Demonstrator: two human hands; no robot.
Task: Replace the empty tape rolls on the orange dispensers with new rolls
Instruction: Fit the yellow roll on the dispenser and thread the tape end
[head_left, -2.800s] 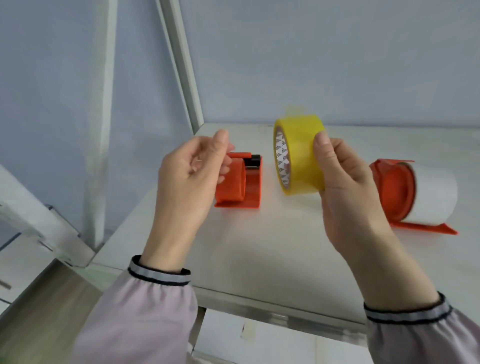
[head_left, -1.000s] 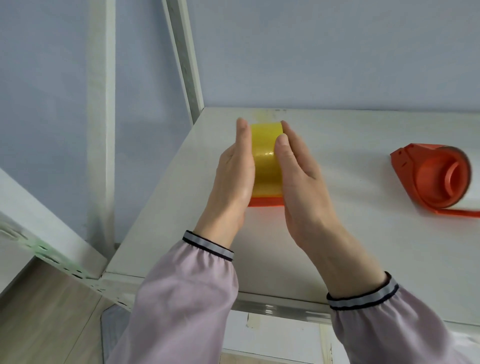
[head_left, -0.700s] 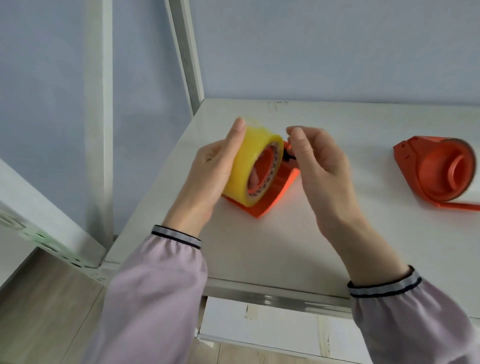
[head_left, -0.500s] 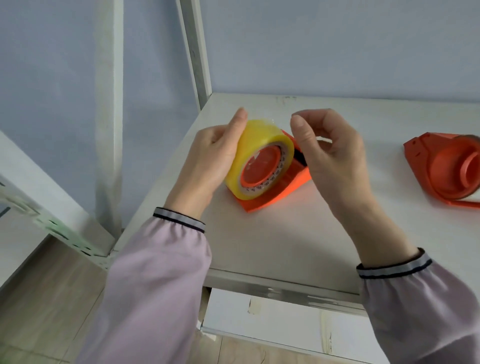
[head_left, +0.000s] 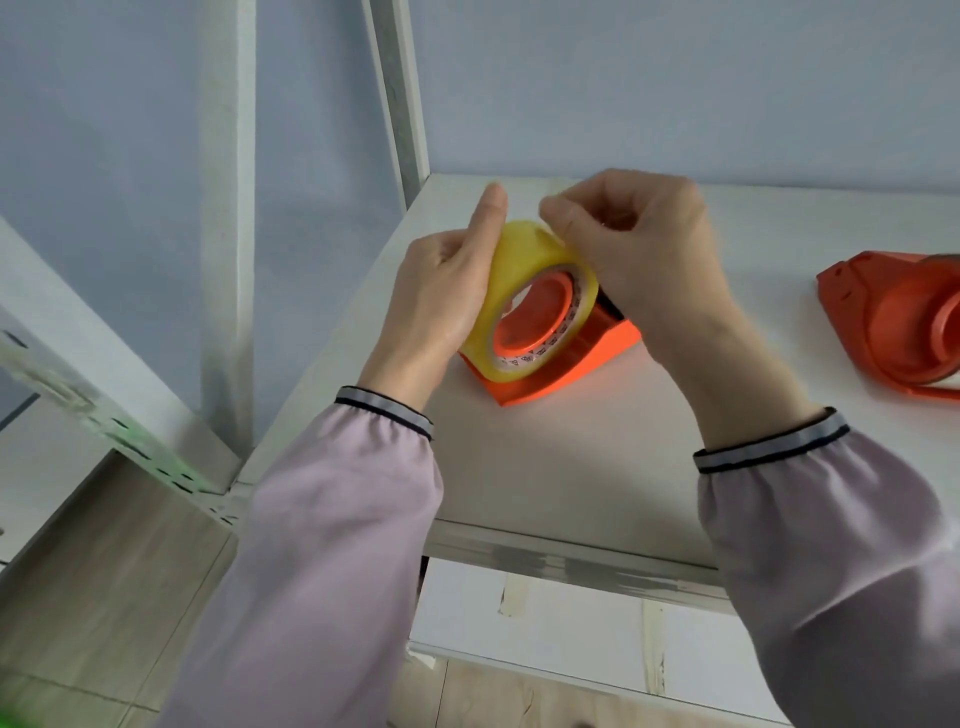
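A yellow tape roll (head_left: 511, 280) sits on the hub of a small orange dispenser (head_left: 566, 366), tilted on the white shelf (head_left: 571, 467). My left hand (head_left: 441, 301) grips the roll's left side, thumb up along its rim. My right hand (head_left: 639, 249) is curled over the roll's top right edge, its fingertips pinched against the tape surface. Its wrist hides the dispenser's black cutter end. A second orange dispenser (head_left: 893, 322) lies on its side at the right edge, partly cut off by the frame.
A white upright post (head_left: 400, 98) rises at the shelf's back left corner, against a pale blue wall. The shelf's front edge (head_left: 571, 558) runs below my forearms. Wooden floor (head_left: 104, 571) shows at lower left.
The roll went from my right hand onto the small dispenser's hub. My left hand then took hold of it and turned it. My right hand moved onto the roll's top edge and pinched there.
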